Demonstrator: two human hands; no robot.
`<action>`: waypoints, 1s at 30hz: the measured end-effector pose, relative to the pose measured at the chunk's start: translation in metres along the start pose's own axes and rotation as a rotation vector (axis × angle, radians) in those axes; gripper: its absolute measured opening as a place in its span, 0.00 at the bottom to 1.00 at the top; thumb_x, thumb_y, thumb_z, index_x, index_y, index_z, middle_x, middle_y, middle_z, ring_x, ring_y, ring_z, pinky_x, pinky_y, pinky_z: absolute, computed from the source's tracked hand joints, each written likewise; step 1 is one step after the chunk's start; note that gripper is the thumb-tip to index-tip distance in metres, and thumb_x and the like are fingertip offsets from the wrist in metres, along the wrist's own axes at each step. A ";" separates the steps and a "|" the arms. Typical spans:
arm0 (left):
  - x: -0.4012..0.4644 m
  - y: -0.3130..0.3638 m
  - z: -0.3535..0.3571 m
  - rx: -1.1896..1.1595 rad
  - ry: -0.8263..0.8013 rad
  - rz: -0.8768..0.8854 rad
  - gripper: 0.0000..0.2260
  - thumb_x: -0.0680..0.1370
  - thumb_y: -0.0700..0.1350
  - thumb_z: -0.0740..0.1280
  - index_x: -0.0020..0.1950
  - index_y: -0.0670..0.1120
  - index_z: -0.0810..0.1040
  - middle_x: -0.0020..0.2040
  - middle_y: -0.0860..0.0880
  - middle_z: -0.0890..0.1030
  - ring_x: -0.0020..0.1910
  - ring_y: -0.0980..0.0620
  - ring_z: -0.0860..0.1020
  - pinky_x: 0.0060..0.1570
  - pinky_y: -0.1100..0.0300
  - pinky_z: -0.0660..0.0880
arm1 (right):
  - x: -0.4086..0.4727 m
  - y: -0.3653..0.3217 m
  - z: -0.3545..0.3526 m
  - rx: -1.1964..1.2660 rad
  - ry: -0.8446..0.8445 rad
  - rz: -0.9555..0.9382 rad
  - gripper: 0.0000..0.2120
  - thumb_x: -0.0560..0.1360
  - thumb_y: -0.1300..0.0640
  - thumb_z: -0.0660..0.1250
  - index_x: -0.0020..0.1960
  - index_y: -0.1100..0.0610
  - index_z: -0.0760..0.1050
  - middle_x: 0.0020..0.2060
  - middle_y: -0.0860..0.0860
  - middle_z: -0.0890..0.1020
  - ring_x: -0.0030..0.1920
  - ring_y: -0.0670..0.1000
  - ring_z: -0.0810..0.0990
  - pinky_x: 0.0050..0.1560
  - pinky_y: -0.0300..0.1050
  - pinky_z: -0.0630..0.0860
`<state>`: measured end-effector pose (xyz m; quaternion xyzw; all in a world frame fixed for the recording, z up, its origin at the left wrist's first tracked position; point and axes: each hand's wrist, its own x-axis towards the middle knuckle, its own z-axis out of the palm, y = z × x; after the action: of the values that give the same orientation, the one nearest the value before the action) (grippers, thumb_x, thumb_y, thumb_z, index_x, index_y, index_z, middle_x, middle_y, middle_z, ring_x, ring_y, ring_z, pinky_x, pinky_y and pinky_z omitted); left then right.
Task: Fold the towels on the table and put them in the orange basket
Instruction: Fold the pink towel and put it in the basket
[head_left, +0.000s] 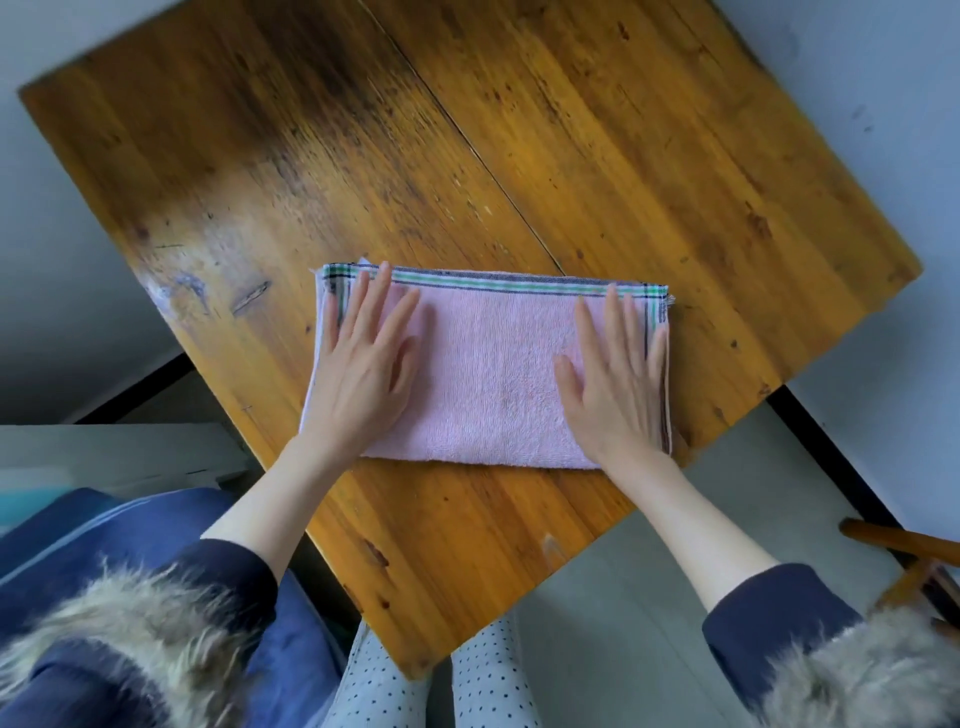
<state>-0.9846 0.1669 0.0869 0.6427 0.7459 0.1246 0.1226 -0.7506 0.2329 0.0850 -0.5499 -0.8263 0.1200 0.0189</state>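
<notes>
A pink towel (488, 369) with a green and dark striped border lies folded into a rectangle on the wooden table (467, 156). My left hand (363, 364) presses flat on its left part, fingers straight and spread. Flat on the towel's right part lies my right hand (618, 374), its fingertips near the striped far edge. The orange basket is not in view.
The table is turned diagonally, one corner pointing toward me near my legs. A wooden chair part (904, 540) shows at the right edge. A blue padded seat (119, 525) sits at the lower left. Grey floor surrounds the table.
</notes>
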 end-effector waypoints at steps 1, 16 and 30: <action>-0.009 -0.001 -0.003 -0.009 0.047 -0.033 0.19 0.79 0.41 0.57 0.71 0.42 0.66 0.75 0.40 0.59 0.75 0.41 0.54 0.73 0.44 0.47 | -0.007 -0.012 -0.001 0.020 -0.007 -0.049 0.28 0.79 0.45 0.46 0.76 0.54 0.51 0.75 0.57 0.51 0.75 0.55 0.46 0.72 0.59 0.38; -0.074 -0.015 -0.011 -0.136 0.170 -0.795 0.20 0.76 0.56 0.62 0.57 0.42 0.74 0.55 0.40 0.71 0.55 0.40 0.66 0.54 0.46 0.64 | -0.025 -0.100 0.035 -0.143 -0.153 -0.211 0.27 0.79 0.42 0.44 0.76 0.50 0.50 0.75 0.54 0.55 0.75 0.57 0.51 0.71 0.66 0.46; -0.028 -0.038 -0.037 -0.120 -0.067 -0.956 0.19 0.75 0.57 0.61 0.54 0.42 0.76 0.58 0.41 0.70 0.59 0.40 0.64 0.58 0.46 0.60 | 0.003 -0.121 0.035 -0.187 -0.203 -0.185 0.27 0.78 0.41 0.36 0.74 0.47 0.35 0.76 0.52 0.41 0.75 0.54 0.37 0.70 0.61 0.32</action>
<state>-1.0286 0.1332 0.1090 0.2235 0.9448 0.0765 0.2270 -0.8671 0.1851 0.0768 -0.4558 -0.8788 0.0953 -0.1047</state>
